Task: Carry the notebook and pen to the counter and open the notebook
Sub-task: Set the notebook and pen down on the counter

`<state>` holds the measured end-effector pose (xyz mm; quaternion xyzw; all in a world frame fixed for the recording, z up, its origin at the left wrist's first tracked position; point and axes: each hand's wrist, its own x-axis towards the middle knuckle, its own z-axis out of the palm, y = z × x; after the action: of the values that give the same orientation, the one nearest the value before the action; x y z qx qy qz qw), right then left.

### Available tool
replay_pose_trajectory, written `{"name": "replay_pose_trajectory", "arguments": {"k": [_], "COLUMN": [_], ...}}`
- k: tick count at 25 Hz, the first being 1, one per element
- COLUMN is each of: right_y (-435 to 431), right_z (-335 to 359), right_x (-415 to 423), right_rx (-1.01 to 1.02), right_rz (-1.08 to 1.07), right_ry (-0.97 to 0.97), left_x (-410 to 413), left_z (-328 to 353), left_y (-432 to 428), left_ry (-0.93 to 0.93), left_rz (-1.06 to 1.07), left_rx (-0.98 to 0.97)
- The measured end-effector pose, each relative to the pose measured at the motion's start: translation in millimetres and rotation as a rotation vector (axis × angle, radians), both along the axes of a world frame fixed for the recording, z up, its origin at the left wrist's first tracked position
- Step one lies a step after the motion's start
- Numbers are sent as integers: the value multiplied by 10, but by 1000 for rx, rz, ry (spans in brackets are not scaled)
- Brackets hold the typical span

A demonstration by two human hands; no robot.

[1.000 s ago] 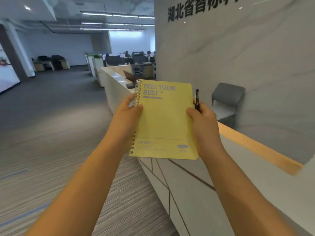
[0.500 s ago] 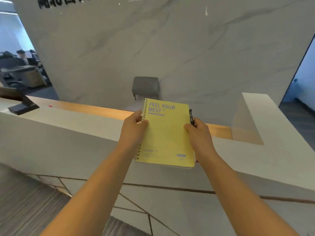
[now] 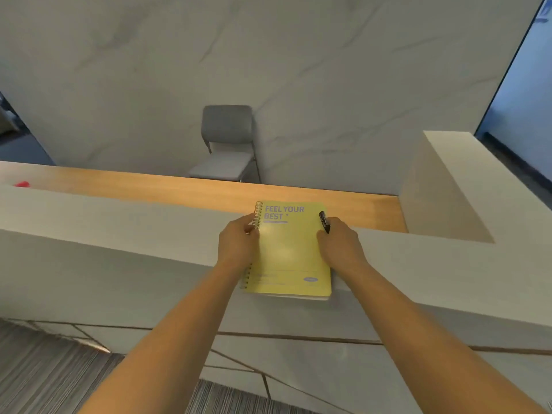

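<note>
- Both hands are clamped on the yellow notebook [image 3: 288,252]: the left hand [image 3: 237,246] pinches the spiral-bound edge, the right hand [image 3: 340,246] grips the opposite edge and has the black pen [image 3: 324,221] trapped under the fingers too, tip poking up past the knuckles.
- The notebook sits over the white ledge of the counter [image 3: 119,234], cover up, still closed. Can't honestly tell if it's resting flat on the ledge or hovering just above it; the near corner looks like it hangs over the front edge.
- So the carry part looks basically done, opening hasn't started.
- Biggest worry imo: the right hand is doing two jobs. To flip the cover it has to loosen up, and the pen could slide out and roll off the ledge onto the floor or down onto the wooden desk surface [image 3: 179,189] behind.
- If the book really overhangs the front edge, letting go with either hand could tip it off toward the carpet.
- Opening from the right edge with only the left hand pinning the spiral might make the whole thing skate sideways on that smooth top.
- A grey chair [image 3: 227,141] and a small red thing [image 3: 21,184] at far left are well clear, no issue there.
</note>
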<state>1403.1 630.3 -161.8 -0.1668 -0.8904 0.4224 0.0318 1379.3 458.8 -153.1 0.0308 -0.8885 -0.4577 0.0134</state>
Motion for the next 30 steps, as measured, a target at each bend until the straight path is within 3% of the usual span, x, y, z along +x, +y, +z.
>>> {"name": "replay_pose_trajectory", "arguments": {"k": [8, 18, 23, 30], "right_y": [-150, 494, 586, 639], "right_z": [-55, 52, -67, -124], "right_x": [-91, 247, 328, 322], "right_rx": [316, 565, 571, 556], "right_rz": [-63, -384, -462, -450], "right_ry": [-128, -219, -284, -298], "left_x": [-287, -188, 98, 166], "left_z": [-283, -82, 0, -78], "left_y": [-42, 103, 610, 939], "left_ry": [147, 248, 235, 158], "left_rz": [-143, -310, -521, -518], "left_rx": [-410, -454, -680, -911]}}
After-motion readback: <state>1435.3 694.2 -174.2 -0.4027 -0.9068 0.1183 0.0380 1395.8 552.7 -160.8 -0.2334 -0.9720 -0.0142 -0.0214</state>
